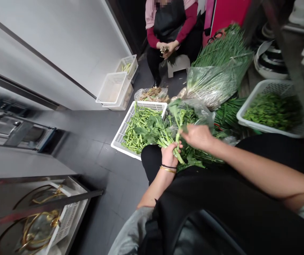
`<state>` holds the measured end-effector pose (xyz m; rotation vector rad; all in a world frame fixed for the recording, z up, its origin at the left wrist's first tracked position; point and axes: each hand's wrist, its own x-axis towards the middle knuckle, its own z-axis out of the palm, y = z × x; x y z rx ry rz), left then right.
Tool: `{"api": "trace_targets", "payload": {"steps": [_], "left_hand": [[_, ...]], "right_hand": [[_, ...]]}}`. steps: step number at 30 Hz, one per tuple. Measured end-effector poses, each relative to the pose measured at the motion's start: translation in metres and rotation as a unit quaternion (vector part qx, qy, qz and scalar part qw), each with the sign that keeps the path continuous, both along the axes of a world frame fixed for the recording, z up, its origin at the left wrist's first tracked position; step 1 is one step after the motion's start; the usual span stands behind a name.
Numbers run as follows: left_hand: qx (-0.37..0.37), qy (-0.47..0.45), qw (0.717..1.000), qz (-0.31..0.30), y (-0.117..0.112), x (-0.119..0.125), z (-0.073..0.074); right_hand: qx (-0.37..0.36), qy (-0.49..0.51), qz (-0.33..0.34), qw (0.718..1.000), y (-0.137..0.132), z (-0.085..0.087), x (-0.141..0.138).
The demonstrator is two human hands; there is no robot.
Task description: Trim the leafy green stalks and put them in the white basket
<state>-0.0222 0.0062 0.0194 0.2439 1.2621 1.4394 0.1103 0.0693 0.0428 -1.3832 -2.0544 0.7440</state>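
My left hand (169, 155) is wrapped round a small bunch of leafy green stalks (165, 136), which look like choy sum or Chinese broccoli. One thicker stalk (177, 141) stands up from this hand, its leafy top pointing away from me. At that stalk's side is my right hand (196, 136), its fingers closed and pinched against it; a slight blur and the angle hide exactly what they grip. Just beyond and left of my hands, a white perforated basket (125, 150) holds many cut green stems (137, 131). More loose leafy greens (194, 159) lie under my hands by my lap.
A plastic bag of long green onions (213, 81) lies at the back right. Beside my right knee stands a white basket of small green leaves (271, 109). Stacked white crates (113, 88) sit by the wall. A co-worker (170, 24) sits opposite, holding a small bundle.
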Motion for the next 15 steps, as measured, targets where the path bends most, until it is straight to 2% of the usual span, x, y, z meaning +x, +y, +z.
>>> {"api": "trace_targets", "payload": {"steps": [2, 4, 6, 8, 9, 10, 12, 15], "left_hand": [[-0.002, -0.029, 1.000, -0.003, 0.002, -0.004, -0.001], [0.000, -0.053, 0.997, -0.049, 0.002, -0.011, 0.000], [-0.020, -0.092, 0.987, -0.127, -0.001, -0.018, 0.001], [-0.059, -0.144, 0.968, -0.196, -0.004, -0.021, 0.001], [-0.075, -0.168, 0.958, -0.221, -0.005, -0.021, 0.001], [-0.086, -0.185, 0.950, -0.238, -0.007, -0.019, 0.001], [-0.082, -0.188, 0.946, -0.251, -0.009, -0.012, 0.000], [-0.027, -0.110, 0.974, -0.198, -0.009, 0.002, 0.001]], "right_hand": [[0.003, 0.012, 0.079, 0.997, -0.014, -0.012, 0.003], [-0.066, 0.099, 0.120, 0.986, -0.011, -0.021, 0.014], [-0.185, 0.227, 0.137, 0.947, 0.004, -0.023, 0.030], [-0.270, 0.316, 0.181, 0.891, 0.023, -0.018, 0.041], [-0.282, 0.337, 0.211, 0.873, 0.029, -0.014, 0.042], [-0.275, 0.344, 0.232, 0.867, 0.034, -0.009, 0.041], [-0.242, 0.335, 0.238, 0.879, 0.035, -0.003, 0.033], [-0.182, 0.299, 0.168, 0.922, 0.024, -0.005, 0.014]]}}
